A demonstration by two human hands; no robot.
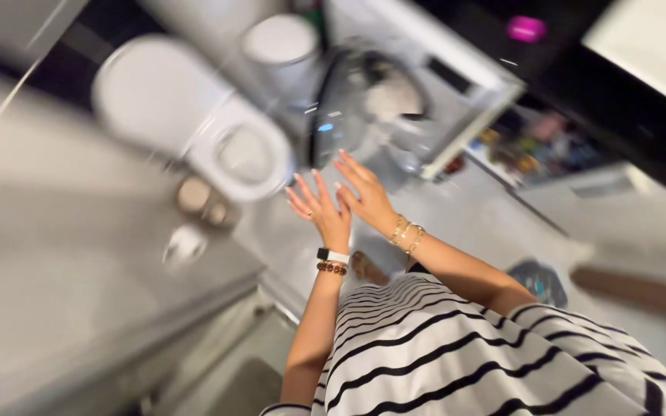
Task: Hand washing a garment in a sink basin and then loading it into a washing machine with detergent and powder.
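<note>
The picture is tilted and blurred. My left hand (322, 213), with a white watch and a brown bead bracelet on the wrist, is raised with its fingers spread and holds nothing. My right hand (364, 195), with gold bracelets on the wrist, is just beside it, also spread and empty. The two hands almost touch. Both are held in front of the round glass door (334, 108) of a white front-loading washing machine (456, 85); the door stands open. My striped black-and-white top (456, 362) fills the lower right.
A white toilet (194, 115) with its lid up stands left of the machine, a white cylinder (280, 45) behind it. Small round objects (194, 194) and a white item (183, 245) lie on the floor. A shelf of colourful items (537, 146) is at the right.
</note>
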